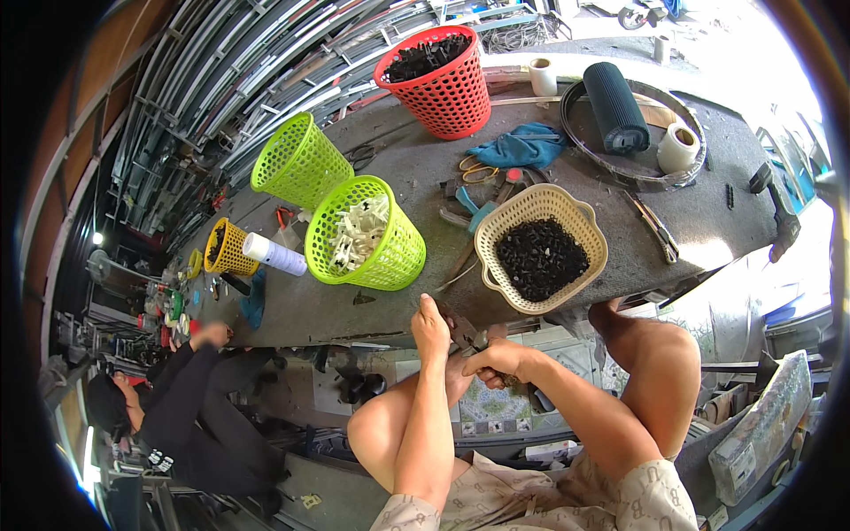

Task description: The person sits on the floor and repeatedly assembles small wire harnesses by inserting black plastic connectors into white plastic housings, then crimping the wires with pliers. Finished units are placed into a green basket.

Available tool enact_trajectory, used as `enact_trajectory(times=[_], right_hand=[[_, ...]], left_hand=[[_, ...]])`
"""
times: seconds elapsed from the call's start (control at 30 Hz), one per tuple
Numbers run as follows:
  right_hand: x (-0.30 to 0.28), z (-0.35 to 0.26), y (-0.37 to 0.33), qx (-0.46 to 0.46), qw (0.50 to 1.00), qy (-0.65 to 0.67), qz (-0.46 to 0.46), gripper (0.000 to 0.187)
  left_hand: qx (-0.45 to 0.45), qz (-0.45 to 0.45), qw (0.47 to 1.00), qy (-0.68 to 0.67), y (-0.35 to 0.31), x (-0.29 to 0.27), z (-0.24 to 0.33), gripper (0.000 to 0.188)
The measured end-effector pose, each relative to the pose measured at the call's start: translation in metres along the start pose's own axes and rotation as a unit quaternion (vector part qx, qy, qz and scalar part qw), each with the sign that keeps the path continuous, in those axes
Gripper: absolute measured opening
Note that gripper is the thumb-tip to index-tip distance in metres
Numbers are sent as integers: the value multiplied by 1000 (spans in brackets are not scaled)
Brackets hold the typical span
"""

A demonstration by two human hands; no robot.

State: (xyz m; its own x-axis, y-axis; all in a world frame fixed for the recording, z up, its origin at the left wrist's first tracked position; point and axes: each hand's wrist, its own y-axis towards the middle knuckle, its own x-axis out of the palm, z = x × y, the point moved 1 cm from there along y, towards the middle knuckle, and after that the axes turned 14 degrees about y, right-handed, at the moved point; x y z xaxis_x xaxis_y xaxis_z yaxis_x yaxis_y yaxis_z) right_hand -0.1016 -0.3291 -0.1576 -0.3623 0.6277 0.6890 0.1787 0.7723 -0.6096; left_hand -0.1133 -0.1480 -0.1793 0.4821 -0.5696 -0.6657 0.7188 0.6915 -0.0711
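My left hand (pixel 431 329) is raised at the near edge of the workbench, thumb up and fingers curled. Whatever it grips is hidden behind the hand. Just to its right, my right hand (pixel 498 360) is wrapped round a dark metal hand tool (pixel 463 331) that looks like pliers. The tool's head points up and left toward my left hand. Beyond my hands stands a cream plastic basket (pixel 591 281) filled with small black pieces (pixel 540 257). To the left, a bright green basket (pixel 390 270) contains white plastic pieces (pixel 359 232).
A red basket (pixel 443 104) of black parts, another green basket (pixel 297 168) and a yellow basket (pixel 232 252) stand farther off. A blue cloth (pixel 522 149), dark ring (pixel 633 184) and rolls lie behind. Another person (pixel 195 407) sits at the left.
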Motion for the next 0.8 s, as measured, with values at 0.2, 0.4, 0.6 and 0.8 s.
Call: enact_trajectory(times=[0.2, 0.4, 0.6, 0.8], right_hand=[[0, -5, 2, -95, 986, -128, 44, 23], [-6, -5, -9, -269, 817, -460, 221, 47], [22, -7, -70, -273, 805, -439, 291, 53], [0, -38, -198, -340, 778, -374, 373, 45]], left_hand=[[-71, -33, 996, -51, 3, -7, 7, 72], [-133, -41, 969, -206, 6, -11, 7, 48], [-217, -70, 927, -298, 1, -25, -2, 39], [-234, -194, 832, -464, -44, -52, 12, 33]])
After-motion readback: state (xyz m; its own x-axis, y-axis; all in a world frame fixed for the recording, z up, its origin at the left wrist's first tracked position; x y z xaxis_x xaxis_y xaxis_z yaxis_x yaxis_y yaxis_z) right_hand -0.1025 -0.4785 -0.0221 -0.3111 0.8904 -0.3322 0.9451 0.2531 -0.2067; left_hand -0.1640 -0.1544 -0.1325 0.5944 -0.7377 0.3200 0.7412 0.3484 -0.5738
